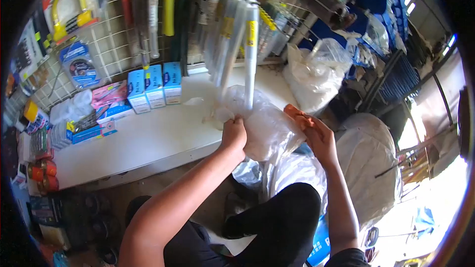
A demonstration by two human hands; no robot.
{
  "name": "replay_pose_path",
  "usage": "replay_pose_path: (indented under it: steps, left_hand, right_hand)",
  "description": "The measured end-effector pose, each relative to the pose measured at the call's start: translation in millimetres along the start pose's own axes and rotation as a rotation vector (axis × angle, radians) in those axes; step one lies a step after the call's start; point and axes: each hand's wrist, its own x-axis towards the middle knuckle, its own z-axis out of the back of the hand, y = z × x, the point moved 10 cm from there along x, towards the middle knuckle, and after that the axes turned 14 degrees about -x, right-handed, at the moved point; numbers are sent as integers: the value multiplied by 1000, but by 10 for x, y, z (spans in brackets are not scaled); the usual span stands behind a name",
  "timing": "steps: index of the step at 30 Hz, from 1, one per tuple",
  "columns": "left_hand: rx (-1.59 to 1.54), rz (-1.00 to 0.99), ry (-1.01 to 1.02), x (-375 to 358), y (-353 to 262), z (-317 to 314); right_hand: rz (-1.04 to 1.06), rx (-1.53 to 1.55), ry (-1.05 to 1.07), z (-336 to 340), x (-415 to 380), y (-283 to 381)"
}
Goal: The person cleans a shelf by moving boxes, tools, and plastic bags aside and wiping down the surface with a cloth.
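Observation:
My left hand [234, 137] is closed on the near left end of a clear plastic bag [269, 126], which bulges between my two hands above the shelf's edge. The bag's contents are too hazy to name. On its other side my right hand [320, 140] has its fingers wrapped round a crumpled orange cloth [298, 115]. The cloth lies close against the bag's right side; whether it touches cannot be made out. More crumpled clear plastic [297, 173] hangs below, over my knee.
A white shelf [148, 141] carries blue boxes [154, 86] and small packets. Tools in sleeves hang from a wire grid [111, 34] behind, with a white tube [251, 64] just above the bag. A full plastic bag [316, 71] and a large wrapped bundle [368, 163] stand at right.

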Motion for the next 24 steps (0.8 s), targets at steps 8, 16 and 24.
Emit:
replay_pose_path:
  steps: [8, 16, 24]
  left_hand:
    - [-165, 213, 88, -737, 795, -1067]
    - [173, 709, 342, -797, 2243, -1625]
    - [546, 710, 536, -538, 2546, -1923]
  right_hand:
    - [-133, 335, -353, 923, -1110, -918]
    - [-122, 489, -517, 1360, -1795, -1776]
    - [0, -97, -512, 1432, -1636, -2032]
